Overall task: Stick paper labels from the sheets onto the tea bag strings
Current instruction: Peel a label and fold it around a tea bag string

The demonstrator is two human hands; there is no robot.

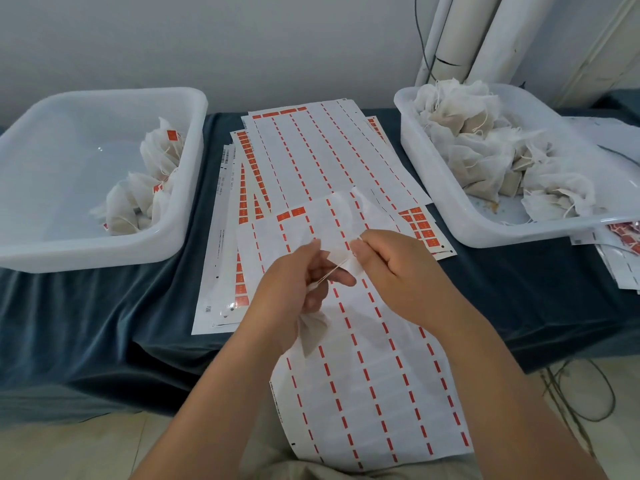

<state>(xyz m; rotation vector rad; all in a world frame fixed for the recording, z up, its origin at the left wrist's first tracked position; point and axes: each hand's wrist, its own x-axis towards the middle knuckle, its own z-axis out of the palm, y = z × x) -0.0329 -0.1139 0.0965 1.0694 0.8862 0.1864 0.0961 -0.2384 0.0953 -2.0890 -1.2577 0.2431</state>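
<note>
My left hand (294, 289) grips a white tea bag (311, 332) that hangs below its palm. The bag's thin string (334, 271) runs up to my right hand (394, 271), which pinches its end between thumb and fingertips. Both hands hover over a label sheet (363, 393) with rows of red marks; it lies across my lap and the table edge. More label sheets (311, 157), some carrying orange-red labels (247, 157), are stacked on the dark blue cloth. I cannot tell whether a label sits on the string.
A white tub (104, 98) at the left holds labelled tea bags (152, 178). At the right another white tub (485, 220) is heaped with plain tea bags (485, 140). Further sheets (620, 254) poke out beneath it. White pipes (464, 32) and a cable run up the wall behind.
</note>
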